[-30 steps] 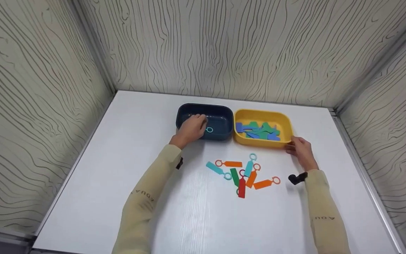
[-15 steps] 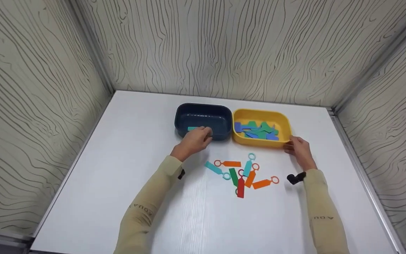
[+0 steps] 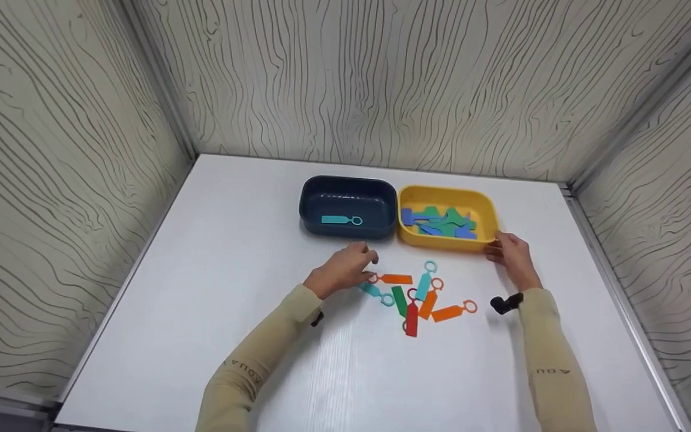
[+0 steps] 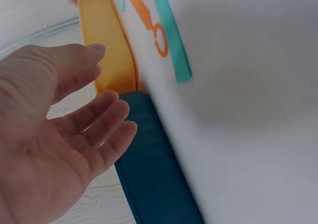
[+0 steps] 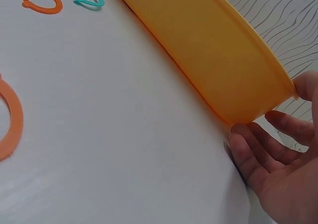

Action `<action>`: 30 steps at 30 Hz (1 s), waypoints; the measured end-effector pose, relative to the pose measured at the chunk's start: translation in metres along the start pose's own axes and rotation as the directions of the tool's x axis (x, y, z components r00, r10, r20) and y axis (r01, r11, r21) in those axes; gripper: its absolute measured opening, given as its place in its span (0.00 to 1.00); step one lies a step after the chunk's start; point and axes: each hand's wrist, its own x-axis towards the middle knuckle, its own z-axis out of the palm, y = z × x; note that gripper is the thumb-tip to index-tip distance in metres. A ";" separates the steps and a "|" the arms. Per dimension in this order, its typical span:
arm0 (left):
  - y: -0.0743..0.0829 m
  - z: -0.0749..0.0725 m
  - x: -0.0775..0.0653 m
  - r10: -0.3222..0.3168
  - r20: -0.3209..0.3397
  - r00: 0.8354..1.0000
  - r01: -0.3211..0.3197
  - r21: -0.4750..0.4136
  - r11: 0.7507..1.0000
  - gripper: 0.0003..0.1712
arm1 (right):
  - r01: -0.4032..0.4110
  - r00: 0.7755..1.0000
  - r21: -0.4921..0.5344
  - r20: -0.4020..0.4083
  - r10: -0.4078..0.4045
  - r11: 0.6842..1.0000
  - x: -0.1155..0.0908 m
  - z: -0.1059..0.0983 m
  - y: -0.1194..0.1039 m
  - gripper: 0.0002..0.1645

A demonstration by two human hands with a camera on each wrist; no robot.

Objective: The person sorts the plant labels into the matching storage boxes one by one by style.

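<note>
My left hand (image 3: 344,268) hovers just in front of the dark blue tub (image 3: 348,231), its fingers loosely bent and holding nothing, as the left wrist view also shows. Below its fingertips lie a turquoise ring-ended tag (image 3: 373,290), partly hidden by the hand, and an orange tag (image 3: 396,279). Inside the blue tub rests one turquoise tag (image 3: 335,219). At the near right corner of the yellow tub (image 3: 444,242), my right hand (image 3: 514,258) grips it, thumb at the rim and fingers against the lower corner (image 5: 233,119).
More flat tags lie in a loose cluster: turquoise (image 3: 423,285), green (image 3: 399,299), red (image 3: 411,322), and two orange, one farther right (image 3: 447,313). Several blue and green flat pieces (image 3: 450,223) fill the yellow tub. The tubs stand side by side before a wood-patterned wall (image 3: 357,84).
My left hand has come out of the blue tub, leaving the turquoise tag inside, and moved toward me and right to the loose tags. My right hand stays on the yellow tub.
</note>
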 end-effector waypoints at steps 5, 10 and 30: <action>0.005 0.010 -0.001 0.007 0.022 1.000 -0.008 0.048 0.999 0.19 | 0.006 1.000 0.014 -0.009 -0.006 1.000 0.002 0.000 0.001 0.30; 0.010 0.017 -0.004 0.019 0.045 0.999 -0.025 0.137 0.990 0.18 | 0.017 1.000 0.043 -0.023 -0.016 0.999 0.003 0.000 0.001 0.30; 0.014 0.029 -0.008 -0.065 0.120 0.991 0.041 0.188 0.981 0.17 | -0.012 1.000 -0.031 -0.028 0.011 0.999 0.001 0.003 0.003 0.36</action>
